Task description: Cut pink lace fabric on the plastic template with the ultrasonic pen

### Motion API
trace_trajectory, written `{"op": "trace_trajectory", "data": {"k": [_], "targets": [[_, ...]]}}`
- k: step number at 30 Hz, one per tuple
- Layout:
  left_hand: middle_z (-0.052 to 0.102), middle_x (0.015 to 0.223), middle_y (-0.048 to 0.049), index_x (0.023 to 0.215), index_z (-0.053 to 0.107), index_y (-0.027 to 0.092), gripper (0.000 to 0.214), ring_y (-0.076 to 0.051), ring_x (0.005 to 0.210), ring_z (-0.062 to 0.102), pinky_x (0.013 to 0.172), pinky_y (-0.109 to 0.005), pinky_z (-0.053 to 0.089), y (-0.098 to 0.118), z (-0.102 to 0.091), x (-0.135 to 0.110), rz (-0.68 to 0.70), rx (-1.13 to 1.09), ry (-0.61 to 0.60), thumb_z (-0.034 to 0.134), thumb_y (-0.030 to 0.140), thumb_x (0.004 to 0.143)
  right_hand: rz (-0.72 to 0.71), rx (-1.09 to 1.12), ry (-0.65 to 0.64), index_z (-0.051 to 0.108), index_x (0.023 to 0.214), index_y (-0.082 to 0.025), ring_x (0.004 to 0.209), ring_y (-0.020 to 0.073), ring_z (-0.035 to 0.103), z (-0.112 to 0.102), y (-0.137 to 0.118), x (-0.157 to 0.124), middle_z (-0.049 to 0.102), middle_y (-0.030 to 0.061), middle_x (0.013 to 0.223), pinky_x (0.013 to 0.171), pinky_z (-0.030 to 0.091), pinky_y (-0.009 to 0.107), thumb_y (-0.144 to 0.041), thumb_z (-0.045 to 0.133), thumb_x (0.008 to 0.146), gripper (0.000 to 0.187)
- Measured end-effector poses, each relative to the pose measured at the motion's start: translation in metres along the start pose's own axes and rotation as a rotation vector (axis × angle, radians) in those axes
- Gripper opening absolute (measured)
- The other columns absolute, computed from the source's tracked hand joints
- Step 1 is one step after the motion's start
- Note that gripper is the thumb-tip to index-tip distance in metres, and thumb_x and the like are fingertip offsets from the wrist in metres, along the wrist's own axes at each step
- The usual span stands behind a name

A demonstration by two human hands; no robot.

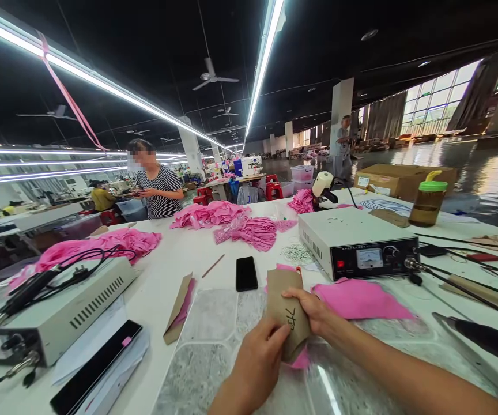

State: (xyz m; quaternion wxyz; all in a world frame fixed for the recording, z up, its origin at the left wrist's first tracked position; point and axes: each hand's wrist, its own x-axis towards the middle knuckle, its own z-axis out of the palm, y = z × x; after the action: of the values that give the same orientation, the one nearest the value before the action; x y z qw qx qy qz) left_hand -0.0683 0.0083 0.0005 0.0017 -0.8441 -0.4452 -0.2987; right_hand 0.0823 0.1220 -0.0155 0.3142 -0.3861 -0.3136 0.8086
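Both of my hands grip a brown card pattern piece (280, 291) with black handwriting on it. Pink fabric (300, 360) shows past its lower edge, and more pink sticks out behind its top. My left hand (257, 354) is closed on the lower left side, and my right hand (312, 308) holds the right side with its thumb across the front. To the right, a flat pink fabric piece (363, 298) lies against the control box. On the left rests another folded brown card (178, 311) with pink fabric inside.
A black phone (246, 274) lies ahead. A control box (357, 236) stands right, with cables and a black handheld tool (486, 340). Another control box (54, 311) sits left. Pink fabric piles (212, 213) lie farther back. A bottle (428, 202) stands at right. A person (158, 184) stands across the table.
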Motion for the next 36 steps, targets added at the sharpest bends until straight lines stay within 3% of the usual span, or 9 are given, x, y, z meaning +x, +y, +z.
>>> {"op": "trace_trajectory", "data": {"k": [6, 8, 10, 16, 18, 22, 28, 32, 36], "targets": [[0.064, 0.087, -0.0082, 0.116, 0.055, 0.019, 0.033, -0.019, 0.071, 0.06, 0.062, -0.028, 0.051, 0.006, 0.02, -0.013, 0.216, 0.133, 0.031, 0.035, 0.01, 0.091, 0.0, -0.098, 0.047, 0.06, 0.087, -0.013, 0.056, 0.0122, 0.058, -0.002, -0.005, 0.004, 0.062, 0.0004, 0.07, 0.058, 0.05, 0.027, -0.038, 0.055, 0.089, 0.026], [0.064, 0.09, -0.0089, 0.112, 0.058, 0.019, 0.03, -0.019, 0.072, 0.061, 0.063, -0.028, 0.051, 0.008, 0.023, -0.014, 0.185, 0.028, -0.004, 0.037, 0.012, 0.091, -0.022, -0.144, 0.069, 0.059, 0.086, -0.013, 0.057, 0.0113, 0.057, -0.002, -0.007, 0.004, 0.061, -0.0005, 0.071, 0.059, 0.05, 0.027, -0.04, 0.053, 0.093, 0.028], [0.066, 0.092, -0.0092, 0.105, 0.062, 0.019, 0.027, -0.019, 0.078, 0.063, 0.07, -0.029, 0.052, 0.008, 0.022, -0.012, 0.035, -0.201, -0.014, 0.04, 0.015, 0.09, -0.059, -0.197, 0.095, 0.058, 0.084, -0.013, 0.057, 0.0105, 0.056, -0.001, -0.008, 0.003, 0.059, -0.0012, 0.07, 0.058, 0.049, 0.026, -0.039, 0.051, 0.094, 0.029], [0.067, 0.096, -0.0118, 0.108, 0.061, 0.014, 0.034, -0.021, 0.081, 0.068, 0.072, -0.032, 0.054, -0.001, 0.01, 0.009, -0.776, -1.13, 0.102, 0.063, 0.036, 0.083, -0.291, -0.427, 0.132, 0.056, 0.082, -0.013, 0.057, 0.0103, 0.055, 0.01, -0.023, -0.002, 0.058, -0.0029, 0.067, 0.057, 0.047, 0.024, -0.022, 0.055, 0.09, 0.012], [0.067, 0.101, -0.0141, 0.115, 0.056, 0.011, 0.046, -0.022, 0.083, 0.068, 0.075, -0.032, 0.054, -0.006, 0.006, 0.019, -0.865, -1.356, 0.163, 0.067, 0.039, 0.08, -0.396, -0.551, 0.134, 0.057, 0.085, -0.014, 0.061, 0.012, 0.057, 0.015, -0.034, -0.002, 0.062, -0.0017, 0.071, 0.059, 0.047, 0.024, -0.015, 0.057, 0.082, 0.003], [0.068, 0.098, -0.0196, 0.118, 0.049, 0.007, 0.049, -0.024, 0.084, 0.069, 0.079, -0.034, 0.052, -0.022, -0.001, 0.039, -0.964, -1.686, 0.255, 0.057, 0.045, 0.087, -0.565, -0.895, 0.186, 0.057, 0.09, -0.014, 0.073, 0.018, 0.061, 0.027, -0.055, 0.002, 0.067, 0.0023, 0.08, 0.062, 0.045, 0.025, -0.015, 0.058, 0.07, 0.019], [0.069, 0.085, -0.0197, 0.104, 0.057, 0.006, 0.069, -0.026, 0.074, 0.07, 0.073, -0.037, 0.053, -0.052, -0.005, 0.043, -1.093, -1.766, 0.23, 0.028, 0.067, 0.088, -0.731, -1.523, 0.203, 0.055, 0.107, -0.011, 0.094, 0.0327, 0.059, 0.049, -0.033, 0.007, 0.065, 0.0146, 0.097, 0.081, 0.041, 0.038, -0.009, 0.063, 0.063, 0.045], [0.068, 0.069, -0.0147, 0.09, 0.062, 0.008, 0.062, -0.024, 0.062, 0.068, 0.067, -0.037, 0.054, -0.064, -0.001, 0.028, -1.225, -1.695, 0.175, 0.038, 0.065, 0.087, -0.731, -1.783, 0.112, 0.053, 0.118, -0.007, 0.099, 0.0345, 0.057, 0.057, 0.005, 0.007, 0.063, 0.0197, 0.105, 0.087, 0.039, 0.041, -0.003, 0.064, 0.061, 0.058], [0.068, 0.068, -0.0118, 0.086, 0.062, 0.011, 0.056, -0.024, 0.063, 0.068, 0.065, -0.038, 0.056, -0.069, 0.002, 0.025, -1.287, -1.642, 0.158, 0.043, 0.064, 0.086, -0.736, -1.873, 0.084, 0.045, 0.13, -0.005, 0.108, 0.0334, 0.052, 0.056, 0.013, 0.006, 0.058, 0.0205, 0.116, 0.094, 0.037, 0.042, -0.009, 0.063, 0.068, 0.065]]}}
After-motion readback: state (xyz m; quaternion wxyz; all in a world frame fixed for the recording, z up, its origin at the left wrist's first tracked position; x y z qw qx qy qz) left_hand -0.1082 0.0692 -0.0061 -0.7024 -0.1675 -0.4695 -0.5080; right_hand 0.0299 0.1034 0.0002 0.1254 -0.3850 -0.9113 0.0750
